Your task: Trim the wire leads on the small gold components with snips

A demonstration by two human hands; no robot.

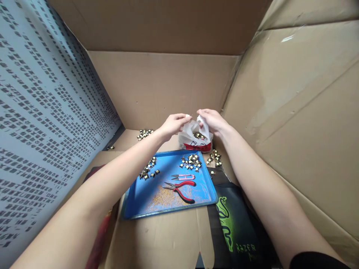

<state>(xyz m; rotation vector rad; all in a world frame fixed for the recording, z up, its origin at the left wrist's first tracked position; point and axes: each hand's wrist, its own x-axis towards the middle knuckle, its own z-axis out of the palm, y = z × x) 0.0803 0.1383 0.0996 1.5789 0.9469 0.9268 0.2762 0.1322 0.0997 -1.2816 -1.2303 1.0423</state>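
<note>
A white plastic bag (183, 140) with red and black print stands behind the tray, its mouth open. Small black-and-yellow wound parts (199, 135), like little coils or transformers, show inside it. My left hand (175, 124) is closed in a pinch on the bag's left handle. The right handle is pinched by my right hand (211, 120), held up close to the left. Below, on the blue tray (171, 154), lie red-handled pliers (179, 189) and small pink-handled snips (183, 177). Similar parts (192, 161) are heaped at the tray's right back; my left forearm partly covers another heap (147, 170).
More parts lie outside the tray, at the back left (144, 134) and the right (214, 158). Wire clippings (162, 198) cover the tray's front. Cardboard walls (168, 86) enclose the place. A black mat with green print (238, 220) lies at right, a printed sheet (50, 104) at left.
</note>
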